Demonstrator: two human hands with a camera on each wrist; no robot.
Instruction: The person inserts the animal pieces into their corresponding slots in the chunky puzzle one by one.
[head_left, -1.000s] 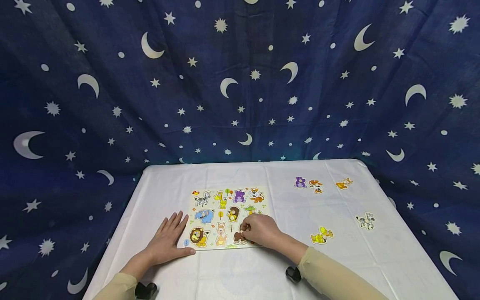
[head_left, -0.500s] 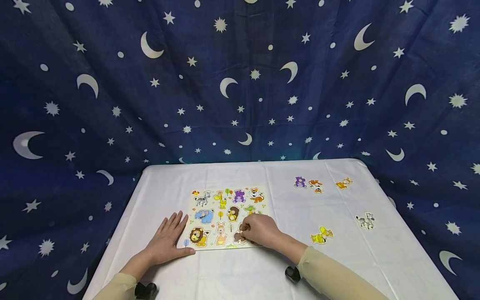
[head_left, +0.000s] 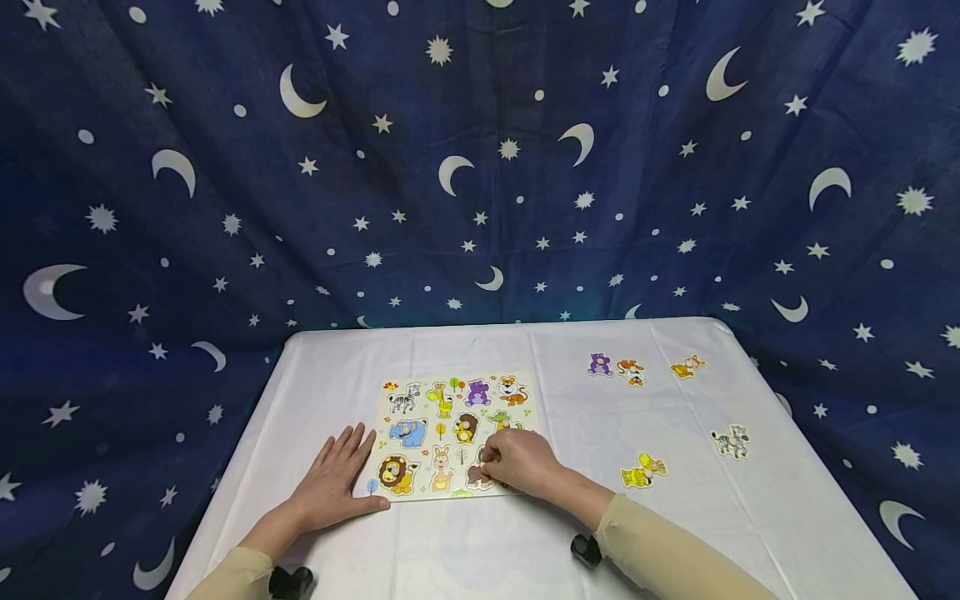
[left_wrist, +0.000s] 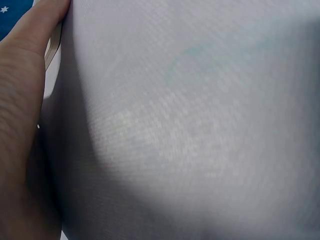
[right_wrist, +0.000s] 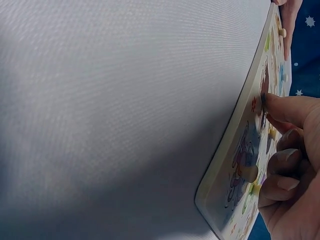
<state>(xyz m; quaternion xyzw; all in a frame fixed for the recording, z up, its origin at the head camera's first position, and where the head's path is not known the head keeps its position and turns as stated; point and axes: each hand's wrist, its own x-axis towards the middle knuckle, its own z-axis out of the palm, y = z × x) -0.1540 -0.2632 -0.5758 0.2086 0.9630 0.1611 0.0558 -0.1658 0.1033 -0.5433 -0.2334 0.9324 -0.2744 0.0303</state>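
Note:
An animal puzzle board [head_left: 483,413] lies on the white-covered table, with pieces such as a lion [head_left: 397,473], an elephant [head_left: 408,432] and a hedgehog [head_left: 466,428] in it. My left hand [head_left: 333,483] lies flat with spread fingers at the board's left edge, the thumb at its near corner. Over the near right part, my right hand [head_left: 525,461] pinches a brown animal piece [head_left: 477,477] with thumb and forefinger, its other fingers curled. That piece is partly covered by the hand. Wooden knobs [right_wrist: 249,173] stand up from the pieces in the right wrist view.
Loose pieces lie right of the board: a purple one [head_left: 600,364], a tiger [head_left: 632,373], a kangaroo [head_left: 687,367], a zebra [head_left: 731,442] and a giraffe [head_left: 643,472]. Behind the table [head_left: 465,550] hangs a dark blue curtain [head_left: 480,208] with moons and stars.

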